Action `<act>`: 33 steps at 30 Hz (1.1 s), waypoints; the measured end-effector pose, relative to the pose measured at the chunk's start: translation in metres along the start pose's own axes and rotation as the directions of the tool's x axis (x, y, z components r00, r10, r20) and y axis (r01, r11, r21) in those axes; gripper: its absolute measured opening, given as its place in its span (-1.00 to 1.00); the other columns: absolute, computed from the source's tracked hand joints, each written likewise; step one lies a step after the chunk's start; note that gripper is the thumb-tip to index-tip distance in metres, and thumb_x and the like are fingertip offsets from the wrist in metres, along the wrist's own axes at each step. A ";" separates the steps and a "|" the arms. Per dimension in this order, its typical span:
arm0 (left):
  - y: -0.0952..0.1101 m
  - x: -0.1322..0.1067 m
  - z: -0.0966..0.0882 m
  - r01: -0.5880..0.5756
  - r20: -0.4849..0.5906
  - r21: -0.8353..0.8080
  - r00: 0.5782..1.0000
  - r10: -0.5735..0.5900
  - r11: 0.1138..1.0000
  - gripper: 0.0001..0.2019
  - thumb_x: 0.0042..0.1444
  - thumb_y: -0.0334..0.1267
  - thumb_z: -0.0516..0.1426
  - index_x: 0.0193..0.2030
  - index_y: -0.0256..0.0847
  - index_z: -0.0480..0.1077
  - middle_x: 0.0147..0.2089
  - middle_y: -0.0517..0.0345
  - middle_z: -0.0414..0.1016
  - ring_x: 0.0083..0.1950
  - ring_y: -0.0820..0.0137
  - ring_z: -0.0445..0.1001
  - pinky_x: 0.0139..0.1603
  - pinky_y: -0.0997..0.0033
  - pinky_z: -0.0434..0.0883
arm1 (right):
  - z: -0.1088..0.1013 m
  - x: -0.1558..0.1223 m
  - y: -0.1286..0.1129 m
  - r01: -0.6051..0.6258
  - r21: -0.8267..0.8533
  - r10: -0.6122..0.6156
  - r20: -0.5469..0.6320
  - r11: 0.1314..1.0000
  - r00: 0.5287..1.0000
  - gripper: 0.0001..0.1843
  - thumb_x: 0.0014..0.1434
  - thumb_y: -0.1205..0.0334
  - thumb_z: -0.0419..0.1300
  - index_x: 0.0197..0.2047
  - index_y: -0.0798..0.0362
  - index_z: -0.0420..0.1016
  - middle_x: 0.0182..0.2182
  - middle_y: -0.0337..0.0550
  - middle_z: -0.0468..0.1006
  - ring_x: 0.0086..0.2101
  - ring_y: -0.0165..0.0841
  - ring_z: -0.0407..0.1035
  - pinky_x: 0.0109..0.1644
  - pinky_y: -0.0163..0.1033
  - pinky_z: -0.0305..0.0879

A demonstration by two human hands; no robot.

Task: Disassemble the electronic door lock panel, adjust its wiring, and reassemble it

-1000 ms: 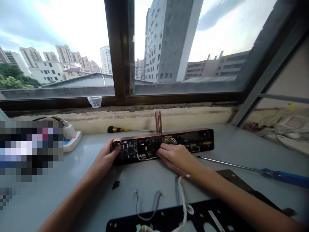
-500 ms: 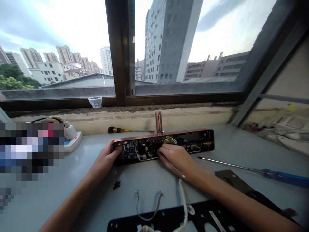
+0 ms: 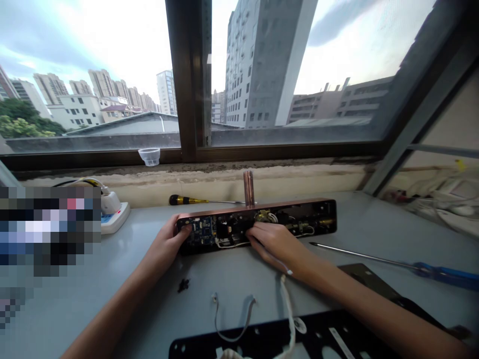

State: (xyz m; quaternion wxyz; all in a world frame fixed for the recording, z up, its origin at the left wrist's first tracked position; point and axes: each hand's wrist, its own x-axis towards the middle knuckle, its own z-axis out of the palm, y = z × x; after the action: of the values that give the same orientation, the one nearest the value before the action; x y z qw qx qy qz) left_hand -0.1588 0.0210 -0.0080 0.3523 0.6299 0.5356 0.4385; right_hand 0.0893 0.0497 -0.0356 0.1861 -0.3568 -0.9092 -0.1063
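Observation:
A long copper-edged lock housing (image 3: 232, 209) stands on its long side, its open face toward me. Inside are a blue circuit board (image 3: 204, 231), dark mechanical parts and white wires. A copper-coloured handle (image 3: 248, 188) sticks up behind it. My left hand (image 3: 170, 237) grips the housing's left end, thumb on the front by the board. My right hand (image 3: 275, 244) is closed, its fingertips pinched at the middle of the interior. From them a thin cable (image 3: 279, 262) runs under the hand, ending in a white plug. What the fingertips touch inside is hidden.
A black-and-gold screwdriver (image 3: 189, 200) lies behind the housing, a blue-handled screwdriver (image 3: 374, 259) to the right. Small black screws (image 3: 183, 285), a short grey cable (image 3: 234, 338) and a black plate (image 3: 269, 331) lie nearer me. A power strip (image 3: 118, 219) stands left; a plastic cup (image 3: 150, 156) is on the sill.
The whole view has shifted slightly, so things appear a little farther right. Both hands keep the same hold on the housing and inside it.

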 end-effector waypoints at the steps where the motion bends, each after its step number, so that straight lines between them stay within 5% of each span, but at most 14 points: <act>1: 0.000 0.000 0.000 0.005 0.003 0.003 1.000 -0.005 1.000 -0.72 0.05 -0.12 0.01 -0.13 -0.19 0.29 -0.13 0.11 0.48 -0.04 0.25 0.39 -0.05 0.35 0.32 | 0.000 0.000 0.001 0.015 -0.001 -0.015 -0.002 1.000 1.000 -0.79 0.13 0.44 -0.05 -0.42 0.15 0.38 -0.49 -0.12 0.41 -0.46 -0.39 0.31 -0.37 -0.32 0.15; 10: 0.000 -0.001 -0.001 -0.007 -0.029 0.033 1.000 0.008 0.999 -0.71 0.03 -0.10 0.03 -0.15 -0.19 0.32 -0.10 0.10 0.48 -0.03 0.23 0.40 -0.02 0.34 0.31 | -0.003 0.003 0.010 0.160 -0.058 -0.160 0.004 0.985 0.987 -0.77 0.15 0.44 -0.05 -0.47 0.13 0.34 -0.53 -0.17 0.38 -0.50 -0.43 0.25 -0.41 -0.32 0.06; 20: -0.001 -0.002 0.000 -0.004 0.002 0.019 1.000 0.004 1.000 -0.72 0.08 -0.11 0.01 -0.12 -0.20 0.29 -0.09 0.08 0.46 -0.02 0.23 0.37 -0.02 0.32 0.29 | -0.002 0.001 0.011 0.187 -0.113 -0.188 0.003 0.976 0.982 -0.74 0.17 0.43 -0.07 -0.51 0.13 0.31 -0.55 -0.16 0.37 -0.52 -0.44 0.21 -0.43 -0.30 -0.01; 33: -0.003 0.000 -0.001 -0.012 0.004 0.033 1.000 0.012 0.999 -0.68 0.07 -0.11 0.01 -0.08 -0.23 0.29 -0.05 0.06 0.45 0.00 0.23 0.35 0.00 0.33 0.27 | -0.003 0.005 0.002 -0.115 -0.016 0.116 0.082 0.993 0.990 -0.81 0.10 0.39 -0.01 -0.43 0.11 0.41 -0.50 -0.17 0.48 -0.45 -0.41 0.37 -0.40 -0.35 0.07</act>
State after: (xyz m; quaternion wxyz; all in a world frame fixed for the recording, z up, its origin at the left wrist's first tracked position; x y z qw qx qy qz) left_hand -0.1605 0.0210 -0.0101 0.3401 0.6396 0.5385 0.4305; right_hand 0.0884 0.0531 -0.0313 0.1522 -0.4138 -0.8934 -0.0858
